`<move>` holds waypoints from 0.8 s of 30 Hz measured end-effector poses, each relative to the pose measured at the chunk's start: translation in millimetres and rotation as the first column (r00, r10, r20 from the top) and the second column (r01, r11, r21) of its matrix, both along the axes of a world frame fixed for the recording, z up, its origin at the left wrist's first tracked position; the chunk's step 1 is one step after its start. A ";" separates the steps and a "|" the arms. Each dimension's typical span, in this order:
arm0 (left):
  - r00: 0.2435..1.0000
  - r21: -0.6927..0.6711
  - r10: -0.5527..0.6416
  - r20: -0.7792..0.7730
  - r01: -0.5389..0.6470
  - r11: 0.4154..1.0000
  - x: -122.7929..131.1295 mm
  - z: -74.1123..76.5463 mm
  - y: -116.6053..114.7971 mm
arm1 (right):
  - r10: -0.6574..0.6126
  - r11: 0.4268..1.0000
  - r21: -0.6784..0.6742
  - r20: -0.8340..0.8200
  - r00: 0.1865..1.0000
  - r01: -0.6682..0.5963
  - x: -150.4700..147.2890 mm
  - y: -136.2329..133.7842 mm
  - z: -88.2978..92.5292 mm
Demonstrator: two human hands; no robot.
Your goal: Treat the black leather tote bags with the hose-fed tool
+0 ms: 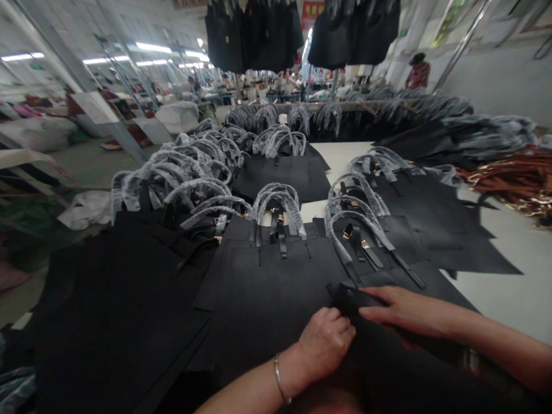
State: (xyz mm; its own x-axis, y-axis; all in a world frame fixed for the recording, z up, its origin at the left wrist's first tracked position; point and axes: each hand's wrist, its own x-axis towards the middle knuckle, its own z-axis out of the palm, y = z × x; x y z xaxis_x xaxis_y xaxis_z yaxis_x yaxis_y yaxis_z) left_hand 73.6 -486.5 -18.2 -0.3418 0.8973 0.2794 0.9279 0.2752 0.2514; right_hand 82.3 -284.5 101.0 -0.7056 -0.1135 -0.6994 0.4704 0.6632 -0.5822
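A flat black leather bag panel (pixel 267 287) with plastic-wrapped handles lies in front of me on a stack. My left hand (pixel 324 344), with a thin bracelet on the wrist, is curled into a pinch on a small black piece (pixel 347 298) at the panel's near right edge. My right hand (pixel 403 311) lies flat beside it, fingers stretched out and pressing on the same black piece. Another black panel (pixel 375 253) with gold buckles and straps lies just behind my right hand.
Several stacks of black panels with wrapped handles (pixel 194 172) cover the white table (pixel 509 259). Brown straps (pixel 513 178) pile at the right. Black bags (pixel 254 34) hang overhead. A person in red (pixel 417 72) stands far back.
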 end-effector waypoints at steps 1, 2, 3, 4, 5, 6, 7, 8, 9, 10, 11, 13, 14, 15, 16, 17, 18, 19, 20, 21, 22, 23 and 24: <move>1.000 0.002 -0.003 -0.003 0.003 1.000 -0.4 0.2 0.1 | -0.009 1.000 -0.008 0.000 1.000 0.009 -3.6 -3.4 -0.5; 1.000 0.006 -0.006 -0.002 0.006 1.000 -0.8 0.3 0.0 | -0.010 1.000 -0.017 -0.008 1.000 0.010 -8.2 -7.6 -1.1; 1.000 0.009 -0.009 0.000 0.009 1.000 -1.2 0.2 -0.1 | -0.005 1.000 -0.025 -0.025 1.000 0.005 -13.2 -11.7 -1.7; 1.000 0.011 -0.009 0.004 0.009 1.000 -1.3 0.0 -0.4 | -0.001 1.000 -0.030 -0.057 0.998 -0.001 -18.1 -14.9 -2.2; 1.000 0.011 -0.009 0.007 0.009 1.000 -1.3 -0.3 -0.7 | -0.007 1.000 -0.028 -0.103 0.995 0.005 -22.3 -16.4 -2.4; 1.000 0.011 -0.004 0.010 0.004 1.000 -1.1 -0.7 -0.9 | -0.025 1.000 -0.017 -0.160 0.987 0.022 -25.4 -15.7 -2.2; 1.000 0.011 0.005 0.010 -0.005 1.000 -0.8 -1.1 -1.1 | -0.049 0.999 -0.002 -0.213 0.976 0.050 -26.9 -12.9 -1.5; 1.000 0.010 0.014 0.011 -0.014 1.000 -0.4 -1.6 -1.1 | -0.080 0.996 0.014 -0.254 0.964 0.086 -26.7 -8.2 -0.6; 1.000 0.011 0.020 0.012 -0.020 1.000 0.0 -2.2 -1.0 | -0.107 0.993 0.024 -0.273 0.956 0.118 -24.9 -2.3 0.6; 1.000 0.015 0.021 0.012 -0.022 1.000 0.4 -2.9 -0.7 | -0.122 0.991 0.029 -0.266 0.956 0.134 -21.5 3.8 1.8; 1.000 0.020 0.021 0.012 -0.021 1.000 0.6 -3.6 -0.3 | -0.122 0.991 0.030 -0.236 0.964 0.133 -17.1 9.3 2.6; 1.000 0.033 0.016 0.010 -0.016 0.999 0.5 -5.2 0.6 | -0.101 0.994 0.018 -0.137 0.985 0.104 -7.8 14.9 2.2; 1.000 0.039 0.014 0.008 -0.014 0.999 0.3 -5.9 1.0 | -0.090 0.996 0.006 -0.090 0.992 0.090 -4.1 14.1 0.9; 1.000 0.042 0.013 0.006 -0.013 0.999 0.0 -6.6 1.3 | -0.082 0.997 -0.006 -0.058 0.995 0.082 -2.0 10.9 -0.8; 1.000 0.042 0.010 0.005 -0.010 0.999 -0.3 -7.1 1.5 | -0.079 0.997 -0.019 -0.042 0.996 0.078 -1.7 5.8 -2.8; 1.000 0.040 0.005 0.004 -0.005 0.999 -0.6 -7.6 1.6 | -0.073 0.997 -0.033 -0.045 0.996 0.071 -3.4 -0.6 -4.6; 1.000 0.039 -0.002 0.003 0.002 0.999 -0.9 -8.0 1.7 | -0.063 0.997 -0.046 -0.064 0.996 0.060 -6.6 -7.3 -5.9; 1.000 0.038 -0.006 0.002 0.006 0.999 -0.9 -8.3 1.6 | -0.052 0.997 -0.053 -0.090 0.995 0.047 -10.9 -13.4 -6.3; 1.000 0.038 -0.006 0.001 0.006 0.999 -0.9 -8.6 1.5 | -0.038 0.998 -0.056 -0.109 0.993 0.032 -15.5 -18.0 -5.6; 1.000 0.039 -0.003 -0.001 0.003 0.999 -0.7 -8.9 1.3 | -0.022 0.998 -0.059 -0.117 0.993 0.015 -19.5 -20.6 -4.0; 1.000 0.040 0.004 -0.001 -0.003 0.999 -0.3 -9.0 1.0 | -0.005 0.998 -0.064 -0.114 0.993 -0.002 -22.3 -21.0 -1.6; 1.000 0.039 0.011 0.000 -0.011 0.999 0.1 -9.0 0.6 | 0.010 0.997 -0.072 -0.102 0.995 -0.018 -23.4 -19.5 1.1; 1.000 0.036 0.017 0.003 -0.017 0.999 0.6 -8.7 0.3 | 0.026 0.996 -0.086 -0.083 0.996 -0.033 -22.9 -16.4 3.7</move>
